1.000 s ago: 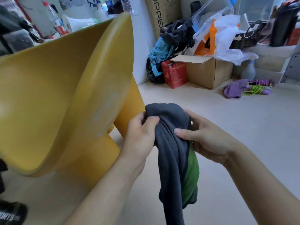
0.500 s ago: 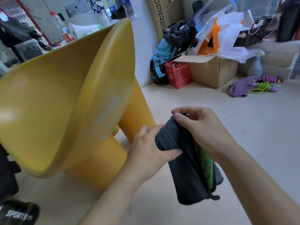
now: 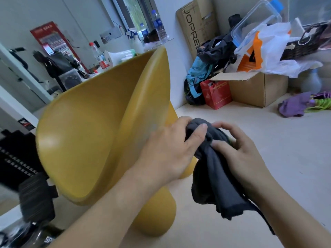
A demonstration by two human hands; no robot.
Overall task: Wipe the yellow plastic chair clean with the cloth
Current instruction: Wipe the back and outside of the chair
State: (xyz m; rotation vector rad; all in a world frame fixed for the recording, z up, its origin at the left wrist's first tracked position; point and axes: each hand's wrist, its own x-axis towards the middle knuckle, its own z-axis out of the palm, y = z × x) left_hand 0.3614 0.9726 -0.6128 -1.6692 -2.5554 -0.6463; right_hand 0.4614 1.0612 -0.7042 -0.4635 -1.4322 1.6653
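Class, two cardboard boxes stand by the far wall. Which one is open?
The low brown box on the floor, beside the red paper bag, has its flap raised. The tall printed box behind it stands upright, with no opening visible.

Looks like a cluttered storeroom or back office, not a tidy home. Around the open cardboard box on the pale floor: a red paper bag touching its left side, dark bags heaped behind, a clear plastic tub and white plastic bags piled on top. Far to its left, water bottles and a red drinks fridge.
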